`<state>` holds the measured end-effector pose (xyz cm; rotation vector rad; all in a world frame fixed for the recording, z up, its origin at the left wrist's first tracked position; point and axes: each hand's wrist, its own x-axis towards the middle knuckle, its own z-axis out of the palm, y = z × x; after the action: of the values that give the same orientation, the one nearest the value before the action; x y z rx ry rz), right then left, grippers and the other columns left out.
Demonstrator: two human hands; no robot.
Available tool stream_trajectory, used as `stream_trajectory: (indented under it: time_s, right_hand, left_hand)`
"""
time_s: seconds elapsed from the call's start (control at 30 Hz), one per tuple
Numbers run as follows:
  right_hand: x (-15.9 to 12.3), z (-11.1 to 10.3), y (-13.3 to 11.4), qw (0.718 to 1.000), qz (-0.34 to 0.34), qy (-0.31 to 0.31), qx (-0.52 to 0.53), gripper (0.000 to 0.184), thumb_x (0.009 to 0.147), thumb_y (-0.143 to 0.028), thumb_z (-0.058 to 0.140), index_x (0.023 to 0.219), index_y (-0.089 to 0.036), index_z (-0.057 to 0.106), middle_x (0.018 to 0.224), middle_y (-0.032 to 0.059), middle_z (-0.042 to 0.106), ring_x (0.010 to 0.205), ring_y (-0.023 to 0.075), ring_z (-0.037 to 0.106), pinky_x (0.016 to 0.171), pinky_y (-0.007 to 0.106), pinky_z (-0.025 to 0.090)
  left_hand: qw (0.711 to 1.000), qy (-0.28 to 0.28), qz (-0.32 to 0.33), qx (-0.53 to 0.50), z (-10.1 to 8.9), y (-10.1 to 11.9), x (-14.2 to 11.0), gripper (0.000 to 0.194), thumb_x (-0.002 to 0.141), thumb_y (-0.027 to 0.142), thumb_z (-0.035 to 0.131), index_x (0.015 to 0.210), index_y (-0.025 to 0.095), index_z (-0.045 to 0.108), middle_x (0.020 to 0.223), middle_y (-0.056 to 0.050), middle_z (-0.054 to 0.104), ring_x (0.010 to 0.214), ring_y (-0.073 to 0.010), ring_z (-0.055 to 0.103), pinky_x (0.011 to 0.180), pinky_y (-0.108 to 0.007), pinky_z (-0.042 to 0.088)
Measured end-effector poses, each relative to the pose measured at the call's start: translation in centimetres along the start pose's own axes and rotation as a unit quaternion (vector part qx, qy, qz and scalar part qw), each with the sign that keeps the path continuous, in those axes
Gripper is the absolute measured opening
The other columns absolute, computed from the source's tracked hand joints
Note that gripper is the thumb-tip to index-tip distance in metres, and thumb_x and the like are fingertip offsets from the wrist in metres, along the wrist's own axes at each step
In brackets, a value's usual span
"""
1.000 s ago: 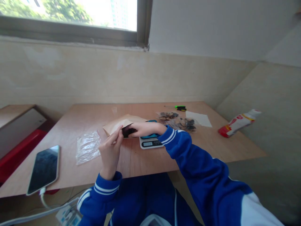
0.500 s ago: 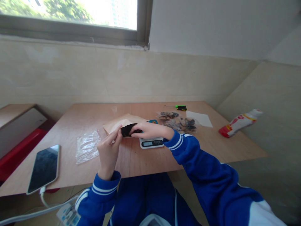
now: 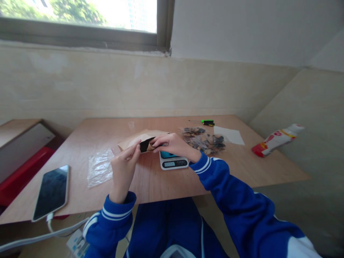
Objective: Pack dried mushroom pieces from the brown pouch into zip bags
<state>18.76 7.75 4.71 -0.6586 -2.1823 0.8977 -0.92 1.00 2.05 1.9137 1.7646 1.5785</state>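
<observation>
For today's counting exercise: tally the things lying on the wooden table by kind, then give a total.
Paper pouch: 1
Digital scale: 1
Phone: 1
Clear plastic bags: 2
Screwdriver: 1
White paper sheet: 1
Total: 7

Scale (image 3: 173,163) sits between phone (image 3: 51,191) and bottle (image 3: 276,139) on table (image 3: 166,182).

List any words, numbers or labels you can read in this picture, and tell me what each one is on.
No text can be read here.
Scale: its display shows dark digits, too small to read.
Red and white bottle: printing on the label, too blurred to read.
Phone: screen dark, nothing on it.
Brown envelope, held by the left hand and the right hand: no writing visible.
</observation>
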Motion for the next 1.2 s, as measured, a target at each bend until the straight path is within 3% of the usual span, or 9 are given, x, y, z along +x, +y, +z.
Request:
stream_trajectory:
  time_s: [0.27,0.47,0.6,0.7,0.83,1.0,1.13,1.2]
  right_hand:
    - [0.0,0.4,1.2,0.978,0.042,0.127,0.159,0.016,0.075,-0.032,0.075,0.080,-0.017,0.076,0.100,0.0079,0.075,0.097,0.0205,0.068,0.091,0.037,0.053]
    - [-0.4,-0.9,1.3,0.956,0.067,0.188,0.217,0.020,0.067,-0.033,0.081,0.079,-0.018,0.076,0.091,0.0043,0.076,0.091,0.0182,0.068,0.091,0.035,0.052]
    - [-2.0,-2.0,3.1,0.917,0.104,0.274,0.271,0.028,0.062,-0.039,0.084,0.081,-0.020,0.076,0.091,0.0035,0.076,0.088,0.0185,0.069,0.088,0.037,0.053]
    - [-3.8,-2.0,5.3,0.907,0.151,0.307,0.247,0.031,0.060,-0.039,0.085,0.082,-0.019,0.075,0.090,0.0049,0.076,0.084,0.0186,0.069,0.084,0.036,0.054]
    - [-5.2,-0.7,8.0,0.936,0.219,0.232,0.147,0.031,0.065,-0.037,0.080,0.084,-0.014,0.074,0.085,0.0074,0.075,0.078,0.0187,0.068,0.076,0.034,0.054]
    - [-4.4,1.1,8.6,0.985,0.145,0.088,-0.007,0.014,0.082,-0.025,0.066,0.085,-0.014,0.074,0.095,0.0096,0.072,0.089,0.0185,0.067,0.084,0.033,0.051]
    - [-3.5,1.5,7.8,0.977,0.093,-0.031,-0.191,0.013,0.087,-0.013,0.061,0.087,-0.015,0.073,0.095,0.0100,0.072,0.096,0.0189,0.064,0.092,0.036,0.047]
    - [-3.5,1.6,7.4,0.971,0.076,-0.055,-0.218,0.015,0.089,-0.013,0.058,0.091,-0.013,0.072,0.098,0.0117,0.071,0.096,0.0193,0.064,0.091,0.035,0.047]
  left_hand:
    - [0.999,-0.015,-0.024,0.016,0.1,0.8,0.8,0.025,0.086,0.032,0.057,0.102,0.029,0.075,0.085,-0.002,0.078,0.077,-0.0204,0.072,0.073,-0.032,0.054]
    - [0.999,-0.005,-0.030,0.011,0.1,0.6,1.3,0.027,0.087,0.035,0.057,0.104,0.026,0.075,0.094,-0.004,0.077,0.081,-0.0214,0.073,0.072,-0.030,0.055]
    - [0.999,0.009,-0.041,-0.005,-0.2,0.2,2.1,0.025,0.087,0.036,0.059,0.104,0.027,0.075,0.100,-0.002,0.076,0.089,-0.0205,0.073,0.074,-0.027,0.054]
    - [0.998,0.032,-0.056,-0.005,-0.4,0.1,3.0,0.025,0.086,0.036,0.060,0.103,0.026,0.075,0.098,-0.001,0.076,0.089,-0.0204,0.073,0.072,-0.026,0.054]
    - [0.998,0.046,-0.052,0.005,-0.4,0.0,3.7,0.025,0.085,0.037,0.060,0.100,0.025,0.076,0.097,-0.002,0.076,0.086,-0.0202,0.073,0.070,-0.026,0.054]
    - [0.998,0.039,-0.057,-0.004,-0.2,-0.1,3.7,0.026,0.086,0.039,0.060,0.102,0.026,0.076,0.095,-0.002,0.077,0.085,-0.0201,0.073,0.070,-0.026,0.055]
    - [0.998,0.039,-0.057,-0.001,-0.4,-0.3,3.6,0.026,0.085,0.038,0.060,0.102,0.026,0.076,0.094,-0.001,0.077,0.086,-0.0199,0.073,0.070,-0.026,0.055]
    - [0.998,0.040,-0.055,-0.003,-0.5,-0.4,3.6,0.026,0.085,0.038,0.060,0.102,0.026,0.076,0.097,-0.002,0.077,0.086,-0.0198,0.073,0.071,-0.026,0.055]
